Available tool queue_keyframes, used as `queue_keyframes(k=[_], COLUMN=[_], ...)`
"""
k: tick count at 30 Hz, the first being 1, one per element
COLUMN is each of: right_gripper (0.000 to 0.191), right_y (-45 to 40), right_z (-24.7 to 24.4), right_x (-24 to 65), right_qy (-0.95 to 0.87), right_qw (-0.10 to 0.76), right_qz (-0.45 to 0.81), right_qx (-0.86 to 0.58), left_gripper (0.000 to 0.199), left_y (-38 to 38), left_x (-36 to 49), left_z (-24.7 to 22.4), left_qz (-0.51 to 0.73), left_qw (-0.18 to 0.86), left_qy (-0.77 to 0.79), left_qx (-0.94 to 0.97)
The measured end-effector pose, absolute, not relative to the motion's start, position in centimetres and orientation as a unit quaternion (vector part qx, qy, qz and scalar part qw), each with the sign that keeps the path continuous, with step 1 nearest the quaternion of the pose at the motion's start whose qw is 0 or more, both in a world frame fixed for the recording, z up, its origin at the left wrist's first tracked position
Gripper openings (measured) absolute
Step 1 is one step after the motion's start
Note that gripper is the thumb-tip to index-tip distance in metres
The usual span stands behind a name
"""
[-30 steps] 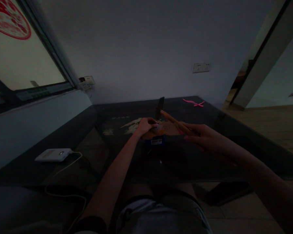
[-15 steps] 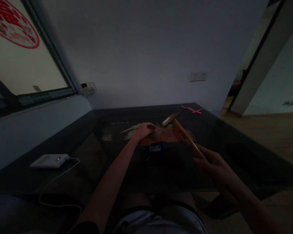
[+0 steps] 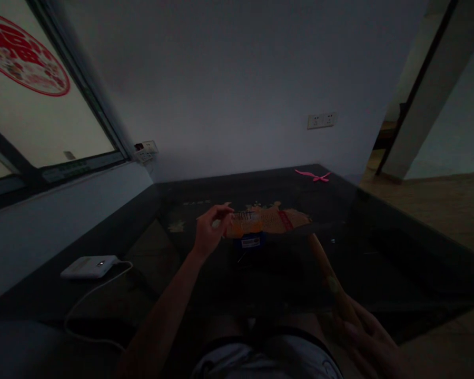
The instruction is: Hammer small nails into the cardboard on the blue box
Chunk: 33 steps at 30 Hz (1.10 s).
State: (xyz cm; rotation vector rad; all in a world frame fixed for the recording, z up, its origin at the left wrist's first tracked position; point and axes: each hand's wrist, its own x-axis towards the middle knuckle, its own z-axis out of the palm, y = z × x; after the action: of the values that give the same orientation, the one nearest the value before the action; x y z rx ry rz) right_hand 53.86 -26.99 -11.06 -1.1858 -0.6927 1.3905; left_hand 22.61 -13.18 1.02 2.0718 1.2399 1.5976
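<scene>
A brown hammer (image 3: 327,266) is in my right hand (image 3: 365,337), its wooden handle pointing up and left; its head cannot be made out against the dark table. My left hand (image 3: 213,229), fingers curled toward the thumb, is at the left edge of an orange block (image 3: 252,226). Whatever it pinches, if anything, is too small to name. Several thin dark pieces stand in a row on top of the block. Under the block is a blue box (image 3: 251,241) with a white label. A tan printed shape (image 3: 272,220) with a red band lies behind and to the right.
The dark table (image 3: 205,284) bears a white power bank (image 3: 90,267) with a cable at the left and a pink ribbon-like item (image 3: 316,177) near the back right edge. Behind it rises a wall with sockets (image 3: 321,120).
My right hand has moved down and toward me with the hammer. My left hand has shifted left, off the top of the orange block, uncovering the thin pieces.
</scene>
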Motion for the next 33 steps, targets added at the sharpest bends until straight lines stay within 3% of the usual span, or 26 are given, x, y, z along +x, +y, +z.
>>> queue_keyframes(k=[7,17,21,28,33], right_gripper=[0.064,0.070,0.074,0.067,0.065], right_y=[-27.4,-28.0,-28.0,-28.1,-27.8], right_z=[-12.0,-11.3,-11.2,-11.7,-11.9], right_x=[51.2,51.6,51.5,51.6,51.3], right_qy=[-0.309,-0.297,-0.308,-0.313,-0.300], right_qw=[0.534,0.549,0.534,0.518,0.529], right_qz=[0.641,0.601,0.613,0.617,0.631], right_qx=[-0.457,-0.499,-0.494,-0.503,-0.481], left_gripper=[0.012,0.014,0.016,0.018,0.011], left_y=[-15.6,-15.7,-16.2,-17.4,-14.2], left_x=[23.8,25.8,26.2,25.3,24.6], left_z=[-3.6,-5.6,-5.7,-2.4,1.4], left_qz=[0.137,-0.035,-0.019,0.160,0.357], left_qw=[0.090,-0.019,0.001,0.257,0.239], left_qy=[0.444,0.501,0.518,0.439,0.430], left_qx=[0.881,0.865,0.855,0.846,0.794])
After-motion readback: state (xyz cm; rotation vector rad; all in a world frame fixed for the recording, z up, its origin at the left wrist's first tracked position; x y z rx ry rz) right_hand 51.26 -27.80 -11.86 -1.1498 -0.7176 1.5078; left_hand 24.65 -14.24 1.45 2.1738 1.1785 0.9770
